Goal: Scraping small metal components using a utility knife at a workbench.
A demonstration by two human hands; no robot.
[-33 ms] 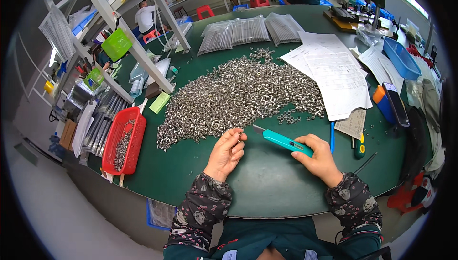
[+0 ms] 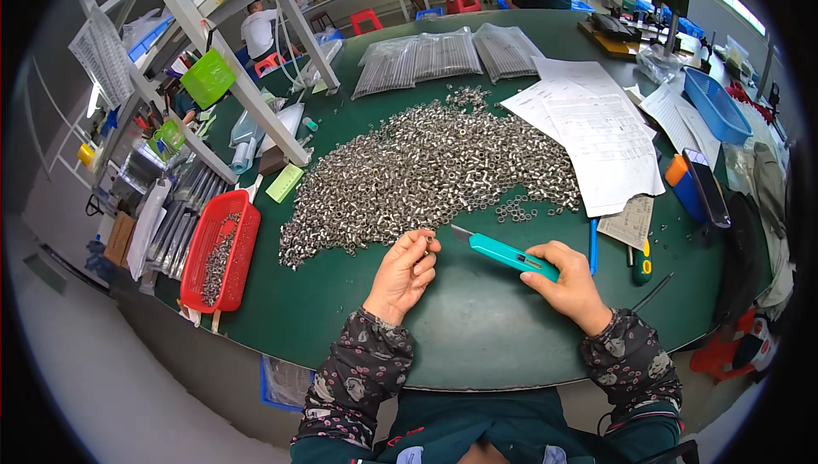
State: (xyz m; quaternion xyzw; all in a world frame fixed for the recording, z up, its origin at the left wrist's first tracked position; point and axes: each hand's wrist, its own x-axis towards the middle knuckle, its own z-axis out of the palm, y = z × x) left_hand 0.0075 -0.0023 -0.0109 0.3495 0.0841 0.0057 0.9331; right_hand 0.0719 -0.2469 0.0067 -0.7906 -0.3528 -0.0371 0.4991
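My left hand [image 2: 399, 278] is closed, with a small metal ring [image 2: 429, 241] pinched between the thumb and fingertips. Facing it, my right hand [image 2: 569, 283] grips a teal utility knife [image 2: 511, 256]. The knife's blade [image 2: 462, 232] is out and points left toward the ring, with a small gap between them. Just beyond both hands spreads a wide heap of small shiny metal rings [image 2: 434, 161], piled on the green tabletop [image 2: 477, 336].
At the left edge stands a red basket [image 2: 254, 234] with similar metal pieces inside. Paper sheets [image 2: 601, 144] lie over the heap's right side. Farther right are a phone [image 2: 707, 184], a green-and-yellow handle [image 2: 642, 264] and a blue tray [image 2: 717, 106]. Bagged tubes [image 2: 426, 59] lie behind.
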